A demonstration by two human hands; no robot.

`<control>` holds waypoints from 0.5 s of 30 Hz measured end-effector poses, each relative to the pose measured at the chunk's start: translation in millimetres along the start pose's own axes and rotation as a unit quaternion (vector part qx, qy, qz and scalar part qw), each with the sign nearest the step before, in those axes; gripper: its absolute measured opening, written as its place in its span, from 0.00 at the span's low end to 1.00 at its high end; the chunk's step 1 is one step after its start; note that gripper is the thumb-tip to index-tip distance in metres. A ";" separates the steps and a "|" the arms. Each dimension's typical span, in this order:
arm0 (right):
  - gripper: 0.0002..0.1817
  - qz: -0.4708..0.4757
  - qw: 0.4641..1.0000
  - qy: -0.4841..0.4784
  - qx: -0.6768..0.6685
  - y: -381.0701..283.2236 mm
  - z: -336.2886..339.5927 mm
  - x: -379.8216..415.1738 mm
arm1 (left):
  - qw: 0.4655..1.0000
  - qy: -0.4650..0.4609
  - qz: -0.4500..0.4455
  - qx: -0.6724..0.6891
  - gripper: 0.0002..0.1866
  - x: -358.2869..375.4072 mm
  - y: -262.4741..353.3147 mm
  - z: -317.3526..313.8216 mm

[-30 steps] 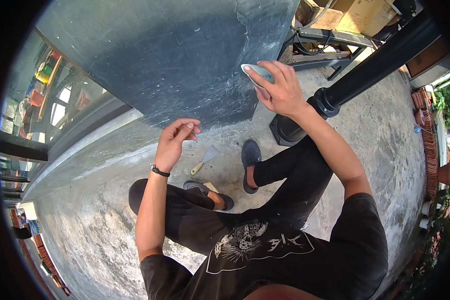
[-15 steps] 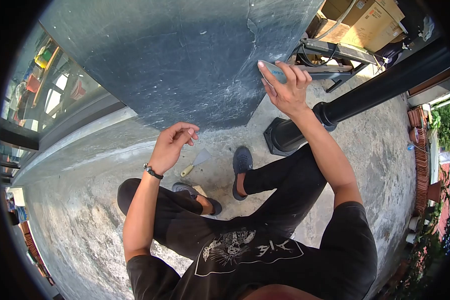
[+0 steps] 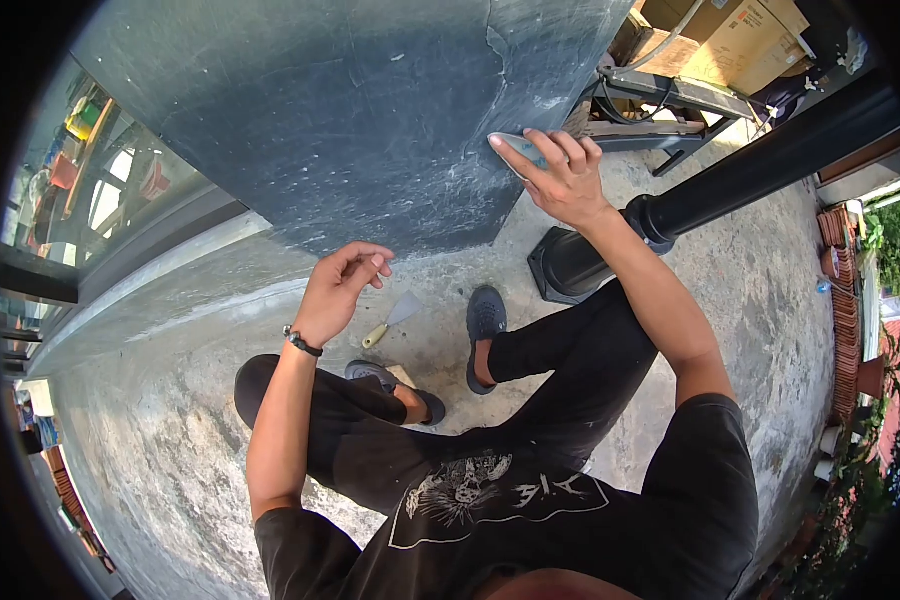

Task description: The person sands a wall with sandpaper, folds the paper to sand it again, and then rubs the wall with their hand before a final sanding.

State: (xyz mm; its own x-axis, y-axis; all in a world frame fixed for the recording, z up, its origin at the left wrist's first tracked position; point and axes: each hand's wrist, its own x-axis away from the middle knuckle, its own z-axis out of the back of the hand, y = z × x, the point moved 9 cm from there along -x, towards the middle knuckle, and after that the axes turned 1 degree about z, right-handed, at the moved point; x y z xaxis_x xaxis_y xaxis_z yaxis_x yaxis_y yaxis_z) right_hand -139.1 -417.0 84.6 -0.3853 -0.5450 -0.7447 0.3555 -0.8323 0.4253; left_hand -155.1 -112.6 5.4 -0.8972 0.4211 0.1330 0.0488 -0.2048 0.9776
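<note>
My right hand [image 3: 568,183] is closed on a grey piece of sandpaper [image 3: 532,150] with blue print, held flat against the dark grey wall [image 3: 370,120] near its right edge. My fingers lie over the sheet and cover part of it. To the left, my left hand [image 3: 337,290] hangs in the air in front of the wall's lower edge, loosely curled, with nothing visible in it. A putty knife [image 3: 390,318] with a pale yellow-green handle lies on the concrete floor just right of that hand, near my shoes [image 3: 487,318].
A thick black pipe [image 3: 750,165] stands on a wide base close to my right arm. Behind it are a metal frame [image 3: 685,100] with cables and cardboard boxes [image 3: 745,55]. Glass panes [image 3: 110,160] run along the left. Stacked clay tiles [image 3: 843,320] line the far right.
My right hand has moved slightly left and down along the wall with the sandpaper. The left hand has barely moved.
</note>
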 end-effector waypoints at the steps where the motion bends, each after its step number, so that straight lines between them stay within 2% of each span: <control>1: 0.49 -0.002 1.000 0.009 0.011 4.5 1.8 -1.2 | 1.000 -0.001 -0.006 -0.003 0.13 -2.3 2.8 0.8; 3: 0.49 -0.013 0.999 0.019 0.033 10.1 4.9 -2.8 | 1.000 0.004 -0.009 -0.003 0.13 0.1 1.9 1.4; 6: 0.49 0.028 0.999 -0.034 -0.020 -11.1 -7.4 4.1 | 1.000 -0.002 -0.004 -0.002 0.13 0.9 -2.7 1.7; 9: 0.48 -0.013 0.999 0.026 0.019 10.1 6.0 -2.8 | 1.000 0.005 -0.005 -0.012 0.14 2.8 0.3 2.9; 12: 0.48 0.021 0.999 -0.019 -0.016 -10.1 -1.1 3.4 | 1.000 0.002 -0.002 -0.014 0.14 3.5 -0.5 4.4; 15: 0.47 -0.015 1.000 0.027 0.002 7.0 5.0 0.4 | 1.000 0.004 -0.006 -0.014 0.14 2.7 1.4 4.7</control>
State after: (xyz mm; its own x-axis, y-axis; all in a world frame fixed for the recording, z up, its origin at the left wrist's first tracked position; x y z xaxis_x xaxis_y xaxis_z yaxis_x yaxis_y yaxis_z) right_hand -141.0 -423.6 89.9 -0.3487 -0.5128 -0.7845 0.3401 -0.8492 0.4040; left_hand -155.3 -107.6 7.9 -0.9015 0.4157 0.1203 0.0266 -0.2241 0.9742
